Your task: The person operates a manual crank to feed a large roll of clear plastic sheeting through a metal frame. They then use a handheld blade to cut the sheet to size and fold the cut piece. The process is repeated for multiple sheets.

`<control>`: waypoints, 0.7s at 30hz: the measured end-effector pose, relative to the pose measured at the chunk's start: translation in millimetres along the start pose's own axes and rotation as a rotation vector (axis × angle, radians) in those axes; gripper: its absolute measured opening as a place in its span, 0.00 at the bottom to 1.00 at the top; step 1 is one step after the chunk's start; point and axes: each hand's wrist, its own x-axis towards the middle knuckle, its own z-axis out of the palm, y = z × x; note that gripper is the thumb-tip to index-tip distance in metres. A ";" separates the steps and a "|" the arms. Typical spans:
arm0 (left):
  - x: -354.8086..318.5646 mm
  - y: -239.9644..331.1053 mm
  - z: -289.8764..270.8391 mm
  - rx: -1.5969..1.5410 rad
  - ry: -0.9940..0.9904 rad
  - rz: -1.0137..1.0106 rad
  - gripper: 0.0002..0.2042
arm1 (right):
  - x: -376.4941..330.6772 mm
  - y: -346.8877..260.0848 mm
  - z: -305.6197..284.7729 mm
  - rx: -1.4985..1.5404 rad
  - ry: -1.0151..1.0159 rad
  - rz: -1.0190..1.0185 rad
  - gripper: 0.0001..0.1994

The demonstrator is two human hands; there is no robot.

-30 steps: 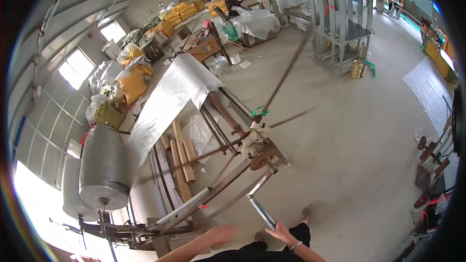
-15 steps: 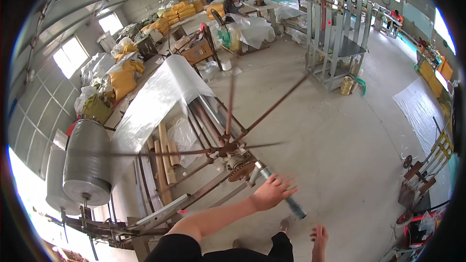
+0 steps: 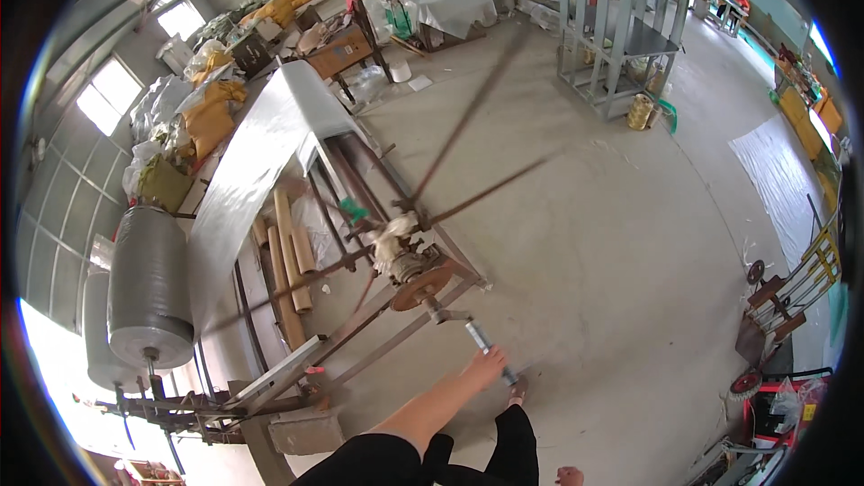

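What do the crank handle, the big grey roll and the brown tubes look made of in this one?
Crank handle: probably metal, smooth, from its silvery shine just above the left hand.
Grey roll: likely plastic film, faintly glossy, judging by its soft sheen and slight creases.
Brown tubes: seemingly cardboard, matte, from their plain tan surface, though wood isn't ruled out.
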 end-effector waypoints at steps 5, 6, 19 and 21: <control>-114.8 -15.1 17.1 -0.171 -0.242 0.024 0.24 | 35.7 -57.3 8.0 0.203 0.087 0.098 0.13; -145.5 -22.9 10.7 -0.256 -0.189 0.036 0.24 | 35.4 -73.1 15.3 0.198 0.058 0.083 0.13; -393.3 -69.6 -126.9 -0.595 0.953 -0.639 0.32 | -10.4 -108.5 56.8 -0.088 -0.126 0.012 0.16; -390.0 -77.6 -118.6 -0.662 0.961 -0.625 0.32 | -7.0 -109.2 46.8 -0.100 -0.124 0.000 0.16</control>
